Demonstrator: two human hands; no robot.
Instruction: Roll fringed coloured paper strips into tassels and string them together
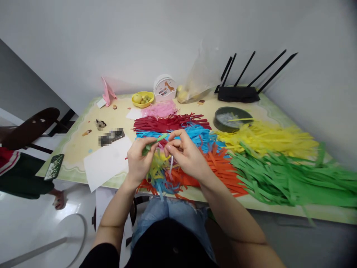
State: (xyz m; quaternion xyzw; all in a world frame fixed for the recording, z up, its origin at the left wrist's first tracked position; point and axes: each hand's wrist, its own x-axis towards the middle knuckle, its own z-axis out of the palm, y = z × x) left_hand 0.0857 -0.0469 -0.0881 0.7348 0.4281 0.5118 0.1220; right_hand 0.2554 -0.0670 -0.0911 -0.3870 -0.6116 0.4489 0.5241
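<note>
My left hand (140,158) is closed, pinching a green crepe-paper strip (161,137) whose tip points toward the right fingers. Facing it, my right hand (187,154) has thumb and fingertips pressed together, and a thin white strip (171,165) hangs from them. Below both hands lies a tangle of yellow strips (157,167) and orange fringed paper (220,169). Just beyond are blue fringed paper (199,136) and dark red fringed paper (170,123). Green fringed paper (284,178) and yellow fringed paper (273,139) spread to the right.
Behind the papers stand a dark round bowl (220,124), a black router (238,94), a plastic bag (199,80) and a yellow fruit dish (142,105). White paper (104,163) and two phones (119,133) lie left. Another person's hand (58,200) shows beyond the table's left edge.
</note>
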